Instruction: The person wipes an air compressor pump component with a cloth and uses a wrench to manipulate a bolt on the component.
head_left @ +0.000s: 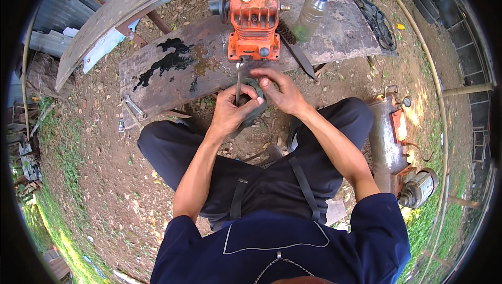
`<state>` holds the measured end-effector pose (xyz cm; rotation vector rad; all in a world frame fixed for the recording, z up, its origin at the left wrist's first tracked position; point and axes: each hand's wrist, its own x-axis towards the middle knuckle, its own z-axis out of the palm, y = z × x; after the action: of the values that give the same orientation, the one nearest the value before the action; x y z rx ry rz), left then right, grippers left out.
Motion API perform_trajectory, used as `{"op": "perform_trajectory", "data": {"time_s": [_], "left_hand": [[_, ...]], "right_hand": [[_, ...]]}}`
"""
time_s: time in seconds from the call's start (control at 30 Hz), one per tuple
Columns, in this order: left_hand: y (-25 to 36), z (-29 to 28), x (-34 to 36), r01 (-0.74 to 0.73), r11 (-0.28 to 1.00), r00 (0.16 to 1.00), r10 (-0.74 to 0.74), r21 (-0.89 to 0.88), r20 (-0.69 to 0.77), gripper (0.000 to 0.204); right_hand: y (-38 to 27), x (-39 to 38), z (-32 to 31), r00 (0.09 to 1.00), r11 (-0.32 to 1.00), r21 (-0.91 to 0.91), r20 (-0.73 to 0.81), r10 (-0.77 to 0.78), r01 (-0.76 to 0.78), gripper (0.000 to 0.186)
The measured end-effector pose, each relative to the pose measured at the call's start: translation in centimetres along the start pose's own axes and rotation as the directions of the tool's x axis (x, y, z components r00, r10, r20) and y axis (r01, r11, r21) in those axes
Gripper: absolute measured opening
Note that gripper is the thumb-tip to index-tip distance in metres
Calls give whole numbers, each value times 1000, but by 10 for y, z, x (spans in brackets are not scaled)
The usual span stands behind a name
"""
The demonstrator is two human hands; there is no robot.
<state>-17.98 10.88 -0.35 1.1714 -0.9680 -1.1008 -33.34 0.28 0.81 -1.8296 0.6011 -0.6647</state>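
An orange finned compressor pump (254, 25) stands on the worn wooden plank in front of me. My left hand (232, 107) is closed around a slim metal wrench (239, 83), which points away from me. Its far end reaches the lower front of the pump; whether it fits on a part there is too small to tell. Just to the right, my right hand (284, 93) has its fingers stretched toward the wrench, slightly bent, with nothing visible in them. Below both hands a dark greenish thing (252, 112) shows partly; I cannot make out its kind.
Black oil lies spilled on the plank (136, 72). Right of the pump are a dark brush (300, 56) and a blue-capped bottle (312, 17). Wrenches (136, 108) lie at the plank's left end. A metal tank (384, 137) with a gauge stands by my right knee.
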Motion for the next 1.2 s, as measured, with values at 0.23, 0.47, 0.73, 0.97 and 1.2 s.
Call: {"op": "perform_trajectory", "data": {"time_s": [0.23, 0.47, 0.73, 0.97, 1.2], "left_hand": [[5, 11, 0, 37, 957, 996, -59, 289, 66, 16], [10, 24, 1, 103, 954, 986, -135, 281, 96, 27], [-15, 20, 5, -160, 930, 982, 183, 332, -41, 24], [-13, 6, 11, -195, 962, 938, 126, -190, -324, 20], [-3, 1, 11, -59, 963, 967, -10, -262, -256, 30]], "right_hand": [[-4, 3, 1, 986, 989, 90, 102, -130, 121, 29], [-13, -2, -10, 997, 910, 410, -72, -42, 68, 22], [0, -6, -40, 990, 821, 554, -98, -98, 136, 26], [-9, -11, -42, 958, 928, 263, 189, 217, -263, 29], [-2, -15, -22, 894, 898, 180, 288, 342, -401, 27]]}}
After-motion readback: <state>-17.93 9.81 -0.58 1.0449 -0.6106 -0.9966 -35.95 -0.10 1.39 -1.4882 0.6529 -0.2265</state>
